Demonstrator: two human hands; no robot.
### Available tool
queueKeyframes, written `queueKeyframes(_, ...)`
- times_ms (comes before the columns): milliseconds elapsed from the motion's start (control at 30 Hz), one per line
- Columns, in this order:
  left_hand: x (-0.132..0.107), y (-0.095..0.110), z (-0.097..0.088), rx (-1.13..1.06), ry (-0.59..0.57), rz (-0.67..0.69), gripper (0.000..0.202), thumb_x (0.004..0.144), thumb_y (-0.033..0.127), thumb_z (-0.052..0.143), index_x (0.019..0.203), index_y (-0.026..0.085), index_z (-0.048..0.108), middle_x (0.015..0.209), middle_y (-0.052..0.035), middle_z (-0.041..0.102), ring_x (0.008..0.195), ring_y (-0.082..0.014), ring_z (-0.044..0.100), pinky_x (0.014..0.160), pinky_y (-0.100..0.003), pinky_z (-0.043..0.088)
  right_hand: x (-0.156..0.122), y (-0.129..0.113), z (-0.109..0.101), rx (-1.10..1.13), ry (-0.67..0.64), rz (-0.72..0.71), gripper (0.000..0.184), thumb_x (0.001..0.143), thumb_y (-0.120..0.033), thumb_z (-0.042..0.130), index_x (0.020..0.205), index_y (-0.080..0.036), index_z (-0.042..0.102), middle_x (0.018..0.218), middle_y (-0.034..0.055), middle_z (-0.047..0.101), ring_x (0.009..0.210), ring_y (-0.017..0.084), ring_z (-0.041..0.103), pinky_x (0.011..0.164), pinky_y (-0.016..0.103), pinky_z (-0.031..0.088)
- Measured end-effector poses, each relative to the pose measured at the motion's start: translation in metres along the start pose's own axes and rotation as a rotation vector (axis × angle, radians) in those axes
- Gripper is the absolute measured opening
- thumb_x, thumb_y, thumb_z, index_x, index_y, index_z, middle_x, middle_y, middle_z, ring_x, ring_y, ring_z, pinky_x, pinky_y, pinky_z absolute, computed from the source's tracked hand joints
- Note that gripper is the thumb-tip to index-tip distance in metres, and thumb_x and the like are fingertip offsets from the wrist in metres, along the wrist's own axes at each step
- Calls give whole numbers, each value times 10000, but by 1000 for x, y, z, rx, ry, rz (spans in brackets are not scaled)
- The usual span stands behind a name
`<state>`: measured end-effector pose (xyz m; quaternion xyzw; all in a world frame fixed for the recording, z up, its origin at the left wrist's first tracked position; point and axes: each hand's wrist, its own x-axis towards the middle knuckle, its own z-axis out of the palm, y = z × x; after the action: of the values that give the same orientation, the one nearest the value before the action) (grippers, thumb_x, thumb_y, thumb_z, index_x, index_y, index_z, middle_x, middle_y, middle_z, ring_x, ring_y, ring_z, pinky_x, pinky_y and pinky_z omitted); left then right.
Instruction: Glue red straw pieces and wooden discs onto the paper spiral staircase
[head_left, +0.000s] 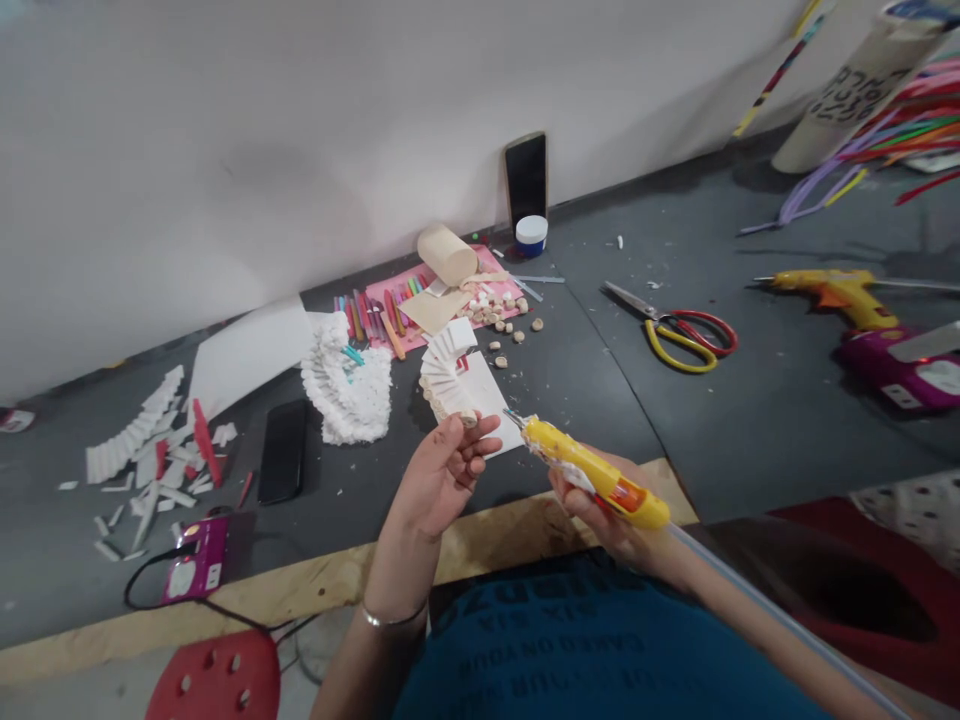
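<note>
My right hand (611, 510) is wrapped round a yellow glue gun (592, 470), its tip pointing up-left toward my left hand. My left hand (442, 470) is raised palm up with fingers curled, pinching a small round wooden piece (469, 418) at the fingertips. Just behind it on the dark table stands a white paper spiral staircase model (448, 372) on a white card. A second, fluffier white spiral (346, 385) stands to its left.
A black phone (283, 450) and scattered white strips (142, 445) lie left. Pink tray with pens (390, 310), wooden discs, a cardboard roll and a white jar sit by the wall. Scissors (679, 330), another glue gun (832, 290) and a purple box lie right.
</note>
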<state>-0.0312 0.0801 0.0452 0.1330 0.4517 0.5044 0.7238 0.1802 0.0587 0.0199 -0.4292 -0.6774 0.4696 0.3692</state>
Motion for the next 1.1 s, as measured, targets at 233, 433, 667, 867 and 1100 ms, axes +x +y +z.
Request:
queueKeyframes(233,-2,-5,3,339,-19,355,243,697,246,835,892,171,711,886,-53,761,744,-125,707,625,-176,546,0,-1,2,-99,-40,-50,346,905,-463,479,678,-202,482,638,-4,502,545,119,445,500,270,349)
queueKeyframes(433,-4,-2,-7,537,-14,505,276,715,265,817,980,208,763,897,-42,760,762,-132,690,677,-218,578,2,-4,5,-63,-80,-54,327,892,-442,511,678,-202,455,617,-19,480,526,100,419,479,244,314)
queueKeyframes(667,-3,-2,-14,526,-23,477,299,727,307,810,1012,223,780,901,-46,749,728,-130,675,712,-248,589,0,0,9,-76,-89,-12,369,879,-518,513,680,-210,470,607,-7,494,529,116,418,474,251,314)
queueKeyframes(867,-3,-2,-10,438,-21,414,330,670,337,848,973,221,790,904,-63,766,758,-152,691,737,-281,599,2,0,9,-84,-79,-10,355,868,-499,527,666,-216,455,586,-16,483,504,112,403,464,254,313)
queueKeyframes(1100,-5,0,-3,353,-18,377,335,602,319,890,905,210,799,843,-60,772,733,-154,699,699,-267,606,2,-1,10,-122,-79,4,384,871,-531,520,658,-216,470,576,-15,484,497,106,397,460,249,306)
